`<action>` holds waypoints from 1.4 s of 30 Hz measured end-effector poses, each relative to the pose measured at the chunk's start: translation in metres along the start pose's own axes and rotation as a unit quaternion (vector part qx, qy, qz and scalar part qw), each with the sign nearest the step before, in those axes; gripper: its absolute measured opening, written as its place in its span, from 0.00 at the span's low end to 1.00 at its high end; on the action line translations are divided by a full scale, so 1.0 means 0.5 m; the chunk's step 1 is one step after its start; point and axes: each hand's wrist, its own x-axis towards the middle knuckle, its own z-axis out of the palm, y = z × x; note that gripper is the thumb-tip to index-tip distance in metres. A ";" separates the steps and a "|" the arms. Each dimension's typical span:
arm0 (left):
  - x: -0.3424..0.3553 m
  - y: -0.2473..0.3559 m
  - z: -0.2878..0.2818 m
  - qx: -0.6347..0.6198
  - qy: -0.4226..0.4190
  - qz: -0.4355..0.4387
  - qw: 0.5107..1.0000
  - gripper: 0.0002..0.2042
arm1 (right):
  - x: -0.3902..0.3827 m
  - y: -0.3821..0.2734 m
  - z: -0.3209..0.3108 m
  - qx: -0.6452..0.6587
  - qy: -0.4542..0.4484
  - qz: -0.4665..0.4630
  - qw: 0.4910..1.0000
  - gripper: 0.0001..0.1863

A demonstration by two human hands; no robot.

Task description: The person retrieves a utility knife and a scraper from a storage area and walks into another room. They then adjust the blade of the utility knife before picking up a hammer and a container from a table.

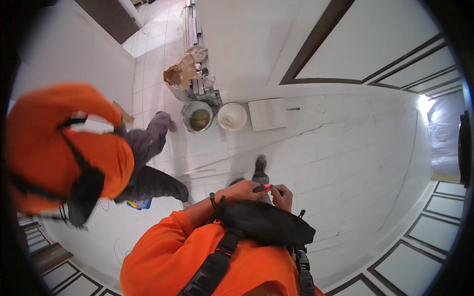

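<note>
In front of my chest, above a black bag strapped to me, my hands are close together. My left hand is closed around a small red-and-black tool; its exact kind is too small to make out. Beside its red end, my right hand has its fingers bent and pressed together. Whatever those fingers pinch is hidden. One of my dark shoes shows on the floor just beyond the hands.
A co-worker in an orange top bends at the left. Ahead stand a grey bucket with murky contents, a white bucket, a pale flat board and an open paper bag. A blue-and-yellow item lies near the co-worker's foot.
</note>
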 end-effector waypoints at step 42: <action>-0.397 -0.563 -0.646 -0.628 0.479 -0.052 0.611 0.10 | 0.327 -0.163 1.145 -0.159 -0.441 -0.252 0.847 0.31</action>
